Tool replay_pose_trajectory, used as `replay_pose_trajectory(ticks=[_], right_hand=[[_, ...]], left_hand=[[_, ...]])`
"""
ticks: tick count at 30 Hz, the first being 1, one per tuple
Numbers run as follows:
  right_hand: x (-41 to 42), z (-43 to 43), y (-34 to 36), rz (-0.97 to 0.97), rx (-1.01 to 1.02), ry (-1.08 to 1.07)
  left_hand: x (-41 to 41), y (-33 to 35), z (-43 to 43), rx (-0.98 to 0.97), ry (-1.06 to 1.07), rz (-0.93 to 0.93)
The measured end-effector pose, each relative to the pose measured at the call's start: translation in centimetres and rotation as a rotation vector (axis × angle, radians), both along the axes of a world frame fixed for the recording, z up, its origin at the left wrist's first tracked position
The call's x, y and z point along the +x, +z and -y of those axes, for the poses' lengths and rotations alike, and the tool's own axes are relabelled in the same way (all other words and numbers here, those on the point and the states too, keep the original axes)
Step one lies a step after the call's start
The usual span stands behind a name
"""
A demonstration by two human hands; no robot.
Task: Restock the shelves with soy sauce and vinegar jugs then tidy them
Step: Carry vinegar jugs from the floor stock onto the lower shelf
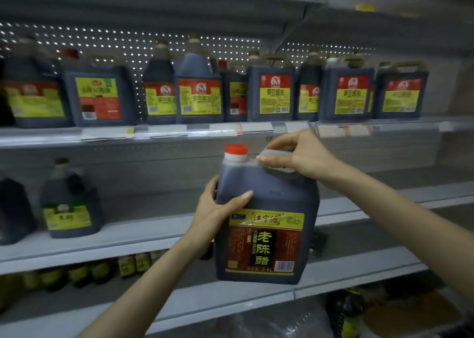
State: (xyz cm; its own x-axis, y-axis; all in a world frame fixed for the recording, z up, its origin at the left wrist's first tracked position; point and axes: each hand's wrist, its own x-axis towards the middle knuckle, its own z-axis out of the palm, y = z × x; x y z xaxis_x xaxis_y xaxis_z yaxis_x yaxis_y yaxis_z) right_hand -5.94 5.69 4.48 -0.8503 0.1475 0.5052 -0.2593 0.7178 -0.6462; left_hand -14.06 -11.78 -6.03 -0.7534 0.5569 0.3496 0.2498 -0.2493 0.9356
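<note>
I hold a dark vinegar jug (pixel 266 224) with a red cap and a black, red and yellow label in the air in front of the middle shelf (pixel 143 230). My right hand (pixel 297 155) grips the clear handle on its top. My left hand (pixel 218 209) holds its left side, thumb across the front. The jug is upright and tilted slightly. On the upper shelf (pixel 179 132) stands a row of several dark soy sauce jugs (pixel 200 91) with yellow and red labels.
Two dark jugs (pixel 69 204) stand at the left of the middle shelf; its right part is bare. Small bottles (pixel 128 263) line a lower shelf. More bottles (pixel 346 309) sit at the bottom right. Price tags run along the shelf edges.
</note>
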Motion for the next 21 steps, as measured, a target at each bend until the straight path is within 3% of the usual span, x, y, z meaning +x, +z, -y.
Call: replay_pose_trajectory(ticks=[21], right_hand=[[-21.8, 8.8, -5.2, 0.114, -0.002, 0.377]], left_hand=[[-13.9, -4.7, 11.3, -0.166, 0.411, 0.026]])
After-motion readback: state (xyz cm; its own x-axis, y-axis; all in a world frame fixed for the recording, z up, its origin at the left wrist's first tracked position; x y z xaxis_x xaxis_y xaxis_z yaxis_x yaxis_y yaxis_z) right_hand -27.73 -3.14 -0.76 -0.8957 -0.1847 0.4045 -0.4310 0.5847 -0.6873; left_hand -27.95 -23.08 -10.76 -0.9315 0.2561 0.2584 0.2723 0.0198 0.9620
